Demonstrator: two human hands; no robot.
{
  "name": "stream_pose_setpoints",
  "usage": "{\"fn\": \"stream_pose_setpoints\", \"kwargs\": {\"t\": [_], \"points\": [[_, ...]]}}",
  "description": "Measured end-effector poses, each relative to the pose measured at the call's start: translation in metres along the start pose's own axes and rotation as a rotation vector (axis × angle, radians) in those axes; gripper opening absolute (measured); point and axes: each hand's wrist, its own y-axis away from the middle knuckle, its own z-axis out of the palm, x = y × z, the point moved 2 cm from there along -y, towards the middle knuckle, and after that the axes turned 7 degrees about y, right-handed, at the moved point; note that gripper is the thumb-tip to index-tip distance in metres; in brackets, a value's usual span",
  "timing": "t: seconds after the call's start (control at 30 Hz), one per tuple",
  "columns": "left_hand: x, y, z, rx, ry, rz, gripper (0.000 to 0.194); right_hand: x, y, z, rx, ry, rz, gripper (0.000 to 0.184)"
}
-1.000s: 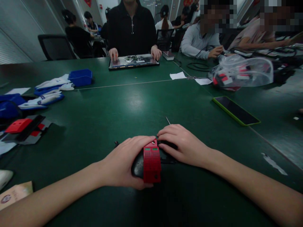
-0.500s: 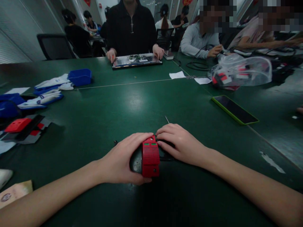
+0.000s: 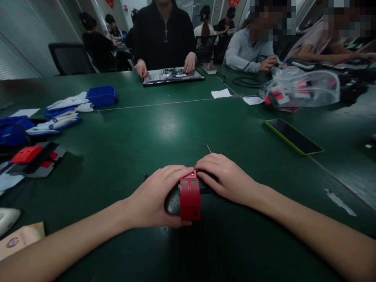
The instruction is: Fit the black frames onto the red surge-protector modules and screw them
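In front of me on the green table, my left hand (image 3: 157, 196) is wrapped round a red surge protector (image 3: 190, 197) with two small green windows near its top and a screw at each end. The thumb lies along its near side and the fingers reach over the far side. My right hand (image 3: 223, 176) is curled close against the protector's upper right edge. Dark parts show under its fingers; what they hold is hidden. A thin metal shaft (image 3: 208, 148) sticks out beyond that hand. A small black knob (image 3: 145, 176) shows behind my left hand.
Blue-and-white gloves (image 3: 63, 122), a blue bin (image 3: 101, 96) and a red-and-grey part (image 3: 28, 155) lie to the left. At the right are a green-edged phone (image 3: 293, 137) and a clear plastic bag (image 3: 317, 88). Opposite, a person handles a flat panel (image 3: 173, 80).
The surge protector is tipped slightly compared with a second ago, its near end higher in view. My grip stays the same. The person opposite has moved a hand inward over the panel.
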Motion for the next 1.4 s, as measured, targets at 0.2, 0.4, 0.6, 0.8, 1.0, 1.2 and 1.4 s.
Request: {"fn": "stream_pose_setpoints", "kwargs": {"t": [0.2, 0.4, 0.6, 0.8, 1.0, 1.2, 1.4], "points": [[0.001, 0.001, -0.001, 0.04, -0.001, -0.022, 0.098, 0.001, 0.0, 0.0, 0.033, -0.018, 0.04, 0.025], [0.001, 0.003, -0.002, 0.06, -0.03, 0.061, 0.087, 0.003, 0.001, 0.0, 0.105, -0.02, 0.028, 0.024], [0.002, 0.006, -0.003, 0.066, -0.069, 0.127, 0.082, 0.004, 0.002, 0.001, 0.12, -0.006, 0.013, 0.023], [0.003, 0.006, -0.002, 0.091, -0.078, 0.109, 0.082, 0.005, 0.002, -0.009, 0.278, -0.001, 0.043, 0.02], [0.0, 0.005, -0.002, 0.087, -0.041, 0.018, 0.084, 0.005, 0.006, -0.029, 0.47, -0.012, 0.075, 0.026], [-0.005, 0.003, 0.0, 0.101, -0.006, -0.097, 0.091, -0.013, 0.008, -0.034, 0.512, -0.025, -0.032, 0.025], [-0.005, 0.002, 0.0, 0.064, -0.01, -0.11, 0.094, -0.028, 0.012, -0.038, 0.439, -0.013, -0.127, 0.032]]}}
